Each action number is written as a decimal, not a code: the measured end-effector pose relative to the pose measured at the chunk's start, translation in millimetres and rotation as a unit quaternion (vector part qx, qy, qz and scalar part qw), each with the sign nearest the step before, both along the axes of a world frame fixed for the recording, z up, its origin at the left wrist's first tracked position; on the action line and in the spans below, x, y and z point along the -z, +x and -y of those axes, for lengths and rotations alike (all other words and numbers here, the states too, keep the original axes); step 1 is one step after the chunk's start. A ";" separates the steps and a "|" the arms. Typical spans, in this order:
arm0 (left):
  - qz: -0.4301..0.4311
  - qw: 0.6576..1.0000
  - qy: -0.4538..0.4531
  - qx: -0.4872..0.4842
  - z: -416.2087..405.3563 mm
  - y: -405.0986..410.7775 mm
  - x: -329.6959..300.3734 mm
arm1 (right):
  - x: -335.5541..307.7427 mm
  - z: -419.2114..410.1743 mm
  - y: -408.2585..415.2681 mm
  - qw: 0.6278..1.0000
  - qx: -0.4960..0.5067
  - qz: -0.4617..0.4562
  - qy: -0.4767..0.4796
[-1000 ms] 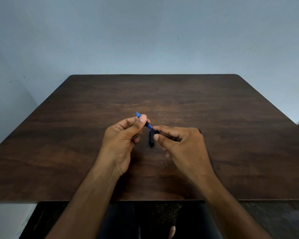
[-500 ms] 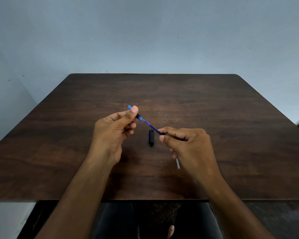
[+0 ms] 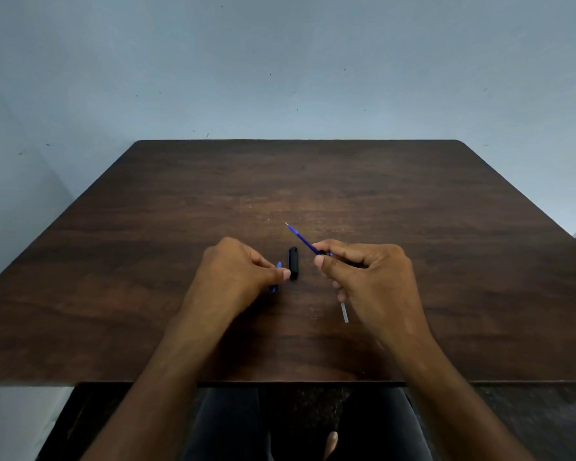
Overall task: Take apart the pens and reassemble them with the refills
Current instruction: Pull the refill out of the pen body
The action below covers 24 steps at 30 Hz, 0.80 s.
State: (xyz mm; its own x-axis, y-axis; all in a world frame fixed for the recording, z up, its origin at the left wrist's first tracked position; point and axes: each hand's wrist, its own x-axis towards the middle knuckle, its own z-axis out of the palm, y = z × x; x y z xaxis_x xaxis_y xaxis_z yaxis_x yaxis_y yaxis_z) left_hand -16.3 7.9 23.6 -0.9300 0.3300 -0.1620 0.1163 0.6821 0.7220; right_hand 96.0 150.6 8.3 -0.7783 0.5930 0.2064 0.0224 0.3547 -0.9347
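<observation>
Pulled apart: left hand (image 3: 236,277) pinches blue tip piece (image 3: 276,276); right hand (image 3: 366,277) pinches thin refill (image 3: 301,239); black cap (image 3: 293,263) on wood table (image 3: 147,261).

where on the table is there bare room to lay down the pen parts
Bare wood runs from the black cap back to the far edge of the table, and out to both side edges beyond the left hand and right hand. It is crowded only between the hands, around the cap and the refill.

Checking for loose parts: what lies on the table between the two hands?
In the head view, only a black pen cap lies between left hand and right hand.
</observation>
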 end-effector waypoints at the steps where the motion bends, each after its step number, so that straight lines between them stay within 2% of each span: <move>1: -0.007 1.000 -0.026 0.002 -2.7 1.0 -0.3 | 0.3 0.1 0.1 1.000 -0.001 0.001 0.000; 5: -0.065 0.989 -0.131 0.003 -13.5 6.6 1.8 | 1.5 -1.5 0.0 1.000 0.000 0.000 -0.008; 9: -0.142 0.972 -0.187 -0.015 -19.3 15.4 14.9 | 3.2 -2.6 -1.4 1.000 0.002 -0.003 -0.017; 13: -0.138 0.961 -0.239 0.014 -23.2 18.6 18.1 | 3.3 -2.0 -2.0 1.000 -0.001 -0.003 -0.016; 24: -0.119 0.972 -0.201 0.000 -23.2 18.8 15.2 | 2.9 -0.1 -0.6 1.000 0.003 -0.003 -0.006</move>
